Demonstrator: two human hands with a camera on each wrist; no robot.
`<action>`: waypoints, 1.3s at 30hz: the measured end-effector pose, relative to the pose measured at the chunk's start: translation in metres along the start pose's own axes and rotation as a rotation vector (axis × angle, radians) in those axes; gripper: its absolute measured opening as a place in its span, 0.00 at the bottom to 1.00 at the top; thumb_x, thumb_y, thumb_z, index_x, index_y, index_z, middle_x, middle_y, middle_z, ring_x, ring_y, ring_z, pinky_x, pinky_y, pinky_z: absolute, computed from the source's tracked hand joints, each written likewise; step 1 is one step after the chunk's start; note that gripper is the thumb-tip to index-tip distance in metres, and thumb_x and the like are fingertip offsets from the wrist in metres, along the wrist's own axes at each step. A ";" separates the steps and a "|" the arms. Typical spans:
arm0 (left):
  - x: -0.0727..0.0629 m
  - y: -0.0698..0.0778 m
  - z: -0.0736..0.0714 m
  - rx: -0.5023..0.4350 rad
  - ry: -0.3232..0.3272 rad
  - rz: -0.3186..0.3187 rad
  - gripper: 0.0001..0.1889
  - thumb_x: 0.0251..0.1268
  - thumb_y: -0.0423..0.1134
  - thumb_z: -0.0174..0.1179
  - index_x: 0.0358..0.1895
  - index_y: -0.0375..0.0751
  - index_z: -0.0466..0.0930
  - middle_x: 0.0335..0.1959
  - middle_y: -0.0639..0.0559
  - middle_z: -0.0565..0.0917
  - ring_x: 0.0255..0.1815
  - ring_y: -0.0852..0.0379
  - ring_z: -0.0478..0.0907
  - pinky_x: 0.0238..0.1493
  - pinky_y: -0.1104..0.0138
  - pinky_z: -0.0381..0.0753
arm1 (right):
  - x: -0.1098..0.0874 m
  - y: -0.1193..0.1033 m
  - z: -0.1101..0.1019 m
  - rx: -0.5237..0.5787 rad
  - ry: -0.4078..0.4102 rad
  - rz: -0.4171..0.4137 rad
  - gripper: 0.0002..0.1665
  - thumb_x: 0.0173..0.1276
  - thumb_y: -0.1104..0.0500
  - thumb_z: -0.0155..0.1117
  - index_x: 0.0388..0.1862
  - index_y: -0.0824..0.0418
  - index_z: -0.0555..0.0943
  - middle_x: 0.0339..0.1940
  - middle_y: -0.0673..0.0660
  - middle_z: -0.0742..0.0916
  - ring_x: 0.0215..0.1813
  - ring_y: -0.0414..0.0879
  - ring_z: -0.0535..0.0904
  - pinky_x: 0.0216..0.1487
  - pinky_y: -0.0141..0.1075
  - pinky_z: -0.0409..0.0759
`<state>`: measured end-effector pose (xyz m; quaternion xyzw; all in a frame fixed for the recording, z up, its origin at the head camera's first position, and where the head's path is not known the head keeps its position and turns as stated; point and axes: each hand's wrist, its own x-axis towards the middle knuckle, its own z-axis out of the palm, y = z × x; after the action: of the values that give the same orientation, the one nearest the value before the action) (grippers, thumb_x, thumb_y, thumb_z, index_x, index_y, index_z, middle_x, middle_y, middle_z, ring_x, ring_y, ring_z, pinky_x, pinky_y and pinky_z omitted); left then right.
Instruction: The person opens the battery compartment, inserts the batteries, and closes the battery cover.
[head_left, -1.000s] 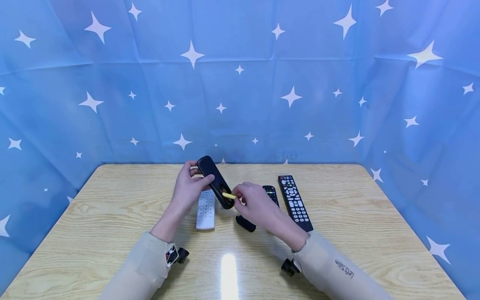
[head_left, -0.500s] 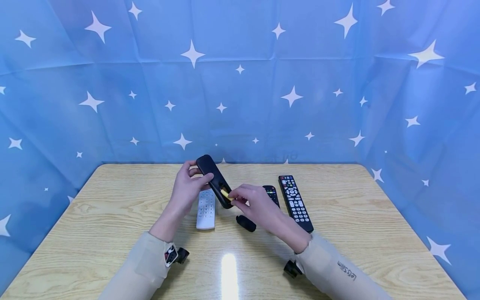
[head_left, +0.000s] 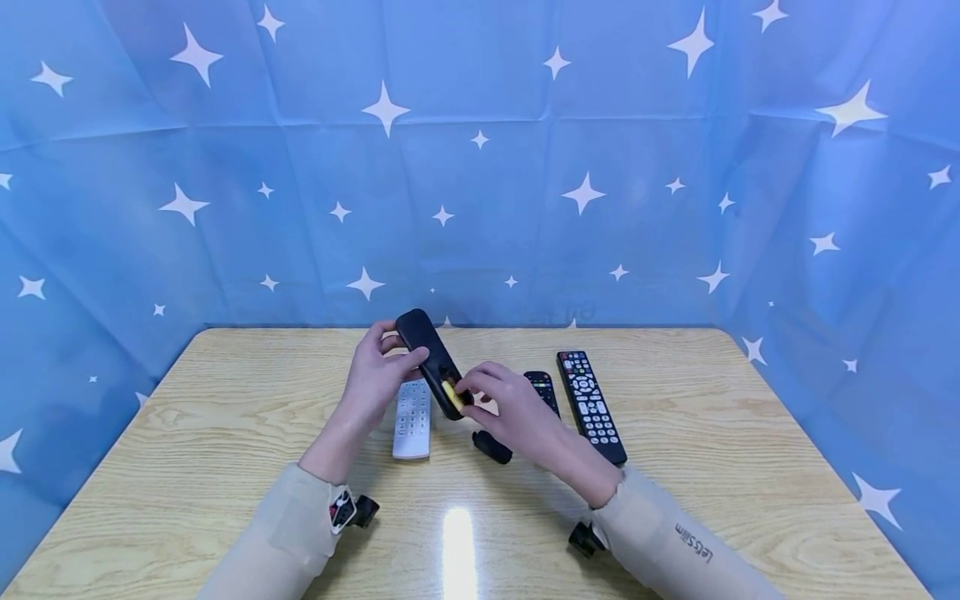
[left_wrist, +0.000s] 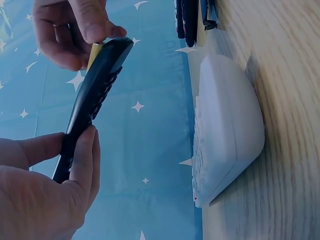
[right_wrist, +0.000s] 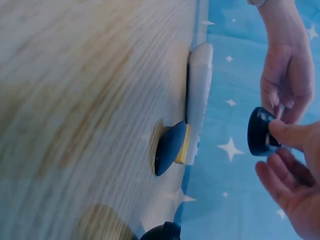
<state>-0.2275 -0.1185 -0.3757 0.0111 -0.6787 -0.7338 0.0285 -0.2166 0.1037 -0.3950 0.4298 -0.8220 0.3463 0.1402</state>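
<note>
My left hand holds a black remote control tilted above the table, back side up, between thumb and fingers. Its battery compartment is uncovered at the lower end. A yellow battery lies slantwise at that compartment, where the thumb and fingers of my right hand pinch it. Seen edge-on in the left wrist view, the battery stands slightly proud of the remote's back. On the table below lies a small black battery cover. Behind the cover in the right wrist view shows another yellow battery.
A white remote lies under my left hand, buttons up. Right of my right hand lies a long black remote. Another black remote is partly hidden by that hand. A blue star-patterned cloth hangs behind the wooden table.
The yellow battery has swung from sticking out sideways to lying more along the compartment. My right hand has shifted slightly left with it. The left hand has barely moved.
</note>
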 end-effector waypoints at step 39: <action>0.000 0.003 0.004 0.016 -0.035 0.028 0.24 0.70 0.24 0.63 0.65 0.33 0.65 0.57 0.33 0.78 0.52 0.40 0.85 0.46 0.60 0.87 | -0.001 0.000 -0.002 0.229 -0.136 0.298 0.39 0.73 0.64 0.68 0.79 0.57 0.64 0.55 0.56 0.84 0.53 0.44 0.83 0.52 0.38 0.85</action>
<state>-0.2274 -0.1150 -0.3723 -0.0112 -0.6849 -0.7281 0.0267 -0.2164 0.1057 -0.3936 0.3389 -0.8395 0.4244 -0.0182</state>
